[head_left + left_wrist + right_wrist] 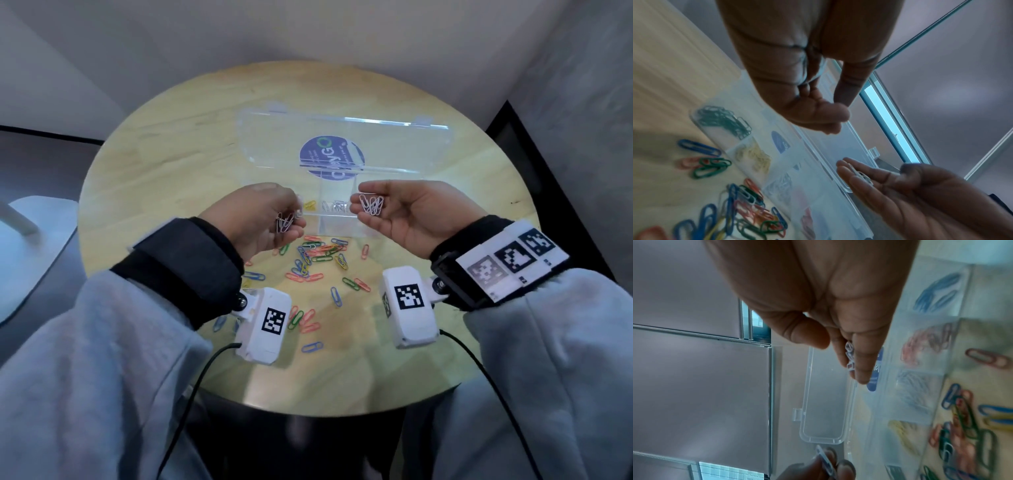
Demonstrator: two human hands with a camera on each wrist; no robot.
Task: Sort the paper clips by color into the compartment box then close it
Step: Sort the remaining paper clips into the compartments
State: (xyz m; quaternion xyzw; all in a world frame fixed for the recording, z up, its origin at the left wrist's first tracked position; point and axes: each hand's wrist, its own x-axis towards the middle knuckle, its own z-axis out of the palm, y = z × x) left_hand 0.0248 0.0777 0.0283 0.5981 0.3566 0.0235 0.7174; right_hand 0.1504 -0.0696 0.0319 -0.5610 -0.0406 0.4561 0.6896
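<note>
Head view: left hand (255,219) pinches white paper clips (285,222) at its fingertips; right hand (407,216), palm-up and relaxed, cradles more white clips (371,204) on its fingers.

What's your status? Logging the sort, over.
Left hand grips white clips; right hand cradles more white clips. Compartment box open, partly filled. Loose colored clips unsorted on table; nothing blocking.

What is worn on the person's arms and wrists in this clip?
Both arms wear light grey sleeves. Each wrist has a wide black strap carrying a white camera box with a black-and-white square marker; a black cable trails from each box. The right strap also bears a white panel with three such markers. Hands are bare.
</note>
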